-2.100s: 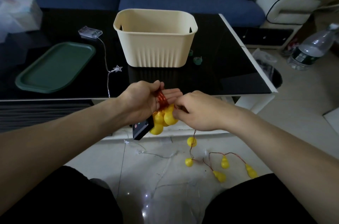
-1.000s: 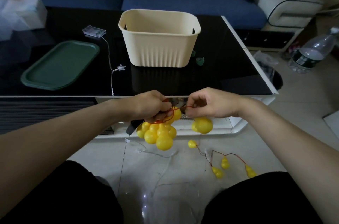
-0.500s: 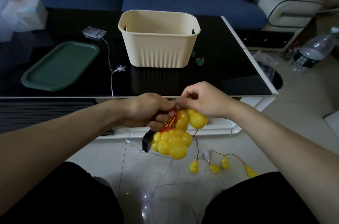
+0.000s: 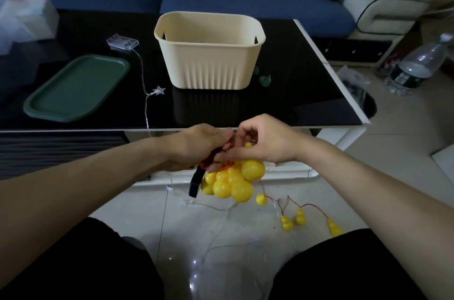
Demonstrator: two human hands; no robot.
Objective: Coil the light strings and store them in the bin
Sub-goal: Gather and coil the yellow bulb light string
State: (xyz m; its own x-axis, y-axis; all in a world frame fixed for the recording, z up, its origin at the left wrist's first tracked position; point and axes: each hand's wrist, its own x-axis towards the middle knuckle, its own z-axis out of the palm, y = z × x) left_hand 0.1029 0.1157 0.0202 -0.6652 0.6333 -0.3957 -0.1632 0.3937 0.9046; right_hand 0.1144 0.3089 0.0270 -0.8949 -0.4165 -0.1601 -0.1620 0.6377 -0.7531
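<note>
Coiling under way: left hand [image 4: 199, 149] clamped on bunched yellow bulbs [image 4: 231, 183], right hand [image 4: 261, 141] pinching thin red wire [image 4: 236, 138]. Light, springy, snag-prone; best gripped at the coil. Loose tail [image 4: 301, 217] on floor at 5 o'clock; bin [image 4: 211, 63] on bench [image 4: 304, 93] at 12.

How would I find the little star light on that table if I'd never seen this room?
Start at the black table, between the cream bin and green tray. The star lies near the bin's front left corner, the only pale, pointed shape on a thin wire.
</note>
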